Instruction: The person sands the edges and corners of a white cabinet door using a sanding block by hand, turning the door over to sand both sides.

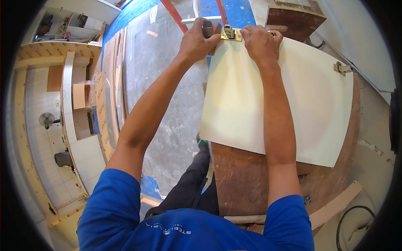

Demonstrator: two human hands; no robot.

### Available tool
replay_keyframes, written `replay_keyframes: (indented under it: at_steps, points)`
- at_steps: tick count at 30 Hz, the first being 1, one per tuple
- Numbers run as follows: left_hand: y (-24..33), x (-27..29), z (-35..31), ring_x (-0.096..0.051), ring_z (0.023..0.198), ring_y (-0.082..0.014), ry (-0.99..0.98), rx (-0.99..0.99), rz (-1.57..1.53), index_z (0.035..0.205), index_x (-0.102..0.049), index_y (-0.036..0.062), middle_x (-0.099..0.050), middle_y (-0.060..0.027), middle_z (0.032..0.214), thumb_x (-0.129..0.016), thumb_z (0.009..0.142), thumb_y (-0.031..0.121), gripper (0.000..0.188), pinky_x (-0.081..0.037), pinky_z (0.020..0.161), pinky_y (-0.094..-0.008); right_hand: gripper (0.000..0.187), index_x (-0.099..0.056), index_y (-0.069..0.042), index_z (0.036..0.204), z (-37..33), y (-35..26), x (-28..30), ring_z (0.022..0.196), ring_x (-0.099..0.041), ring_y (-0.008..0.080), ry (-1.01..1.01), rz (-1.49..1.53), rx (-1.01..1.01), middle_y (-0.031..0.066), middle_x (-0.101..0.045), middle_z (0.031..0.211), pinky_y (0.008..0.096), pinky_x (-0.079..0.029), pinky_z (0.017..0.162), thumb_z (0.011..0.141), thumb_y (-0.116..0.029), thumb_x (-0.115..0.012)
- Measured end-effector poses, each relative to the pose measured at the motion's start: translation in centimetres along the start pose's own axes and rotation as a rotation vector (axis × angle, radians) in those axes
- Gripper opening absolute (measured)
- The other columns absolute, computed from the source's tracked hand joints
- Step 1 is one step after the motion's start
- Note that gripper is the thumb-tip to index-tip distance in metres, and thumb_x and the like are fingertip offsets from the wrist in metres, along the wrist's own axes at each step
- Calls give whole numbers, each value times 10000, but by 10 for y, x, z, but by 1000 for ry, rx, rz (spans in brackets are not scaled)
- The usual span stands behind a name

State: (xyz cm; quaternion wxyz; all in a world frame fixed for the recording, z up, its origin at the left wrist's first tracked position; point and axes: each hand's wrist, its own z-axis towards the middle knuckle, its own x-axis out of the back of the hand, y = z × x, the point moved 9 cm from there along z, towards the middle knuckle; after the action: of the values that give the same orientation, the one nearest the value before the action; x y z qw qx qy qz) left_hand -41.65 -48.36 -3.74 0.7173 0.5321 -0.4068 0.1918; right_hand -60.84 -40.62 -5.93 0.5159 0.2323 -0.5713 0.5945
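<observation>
A white cabinet door panel [310, 100] lies flat on a brown wooden worktop [238, 175]. At its far edge sits a concealed metal hinge [229, 32] on a brass-coloured plate; a second hinge [342, 68] is at the right edge. Just left of the first hinge, my left hand [196, 42] is closed around a brown block-like piece [216, 29], its lower part beside the panel's corner. My right hand [264, 44] has its fingers curled at the panel's far edge, right of that hinge. Its fingertips are partly hidden.
A red ladder [172, 14] stands beyond the panel, over blue floor sheeting [240, 12]. Long boards [121, 75] and unfinished cabinets [79, 121] are on the left. A brown wooden box [293, 23] stands far right; a black cable [341, 221] lies near right.
</observation>
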Motion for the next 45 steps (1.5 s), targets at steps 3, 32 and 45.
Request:
replay_keyframes:
  at_steps: [3, 32, 45]
  points:
    - [-7, 14, 18, -681, 928, -203, 81, 53, -216, 1349, -507, -22, -672, -151, 1059, -801, 855, 368, 695, -583, 772, -337, 293, -758, -168, 1089, -3, 1, -3, 1079, -654, 268, -22, -13, -8, 49, -743, 1040, 487, -307, 1045, 1049, -356, -536]
    - [-3, -9, 16, -707, 1045, -393, 25, 71, 67, 1362, -478, -33, -716, -257, 1118, -736, 818, 423, 756, -539, 933, -444, 300, -768, -146, 1049, -2, 1, -3, 1043, -654, 267, 24, 51, -15, 65, -743, 1015, 476, -311, 1038, 1037, -368, -566]
    - [2, -1, -37, -699, 927, -287, 15, 114, 2, 1312, -487, -12, -695, -183, 1057, -764, 863, 363, 647, -553, 851, -401, 305, -764, -147, 1048, -1, -1, -2, 1059, -657, 286, 8, 15, -2, 73, -744, 1025, 489, -316, 1036, 1038, -376, -562]
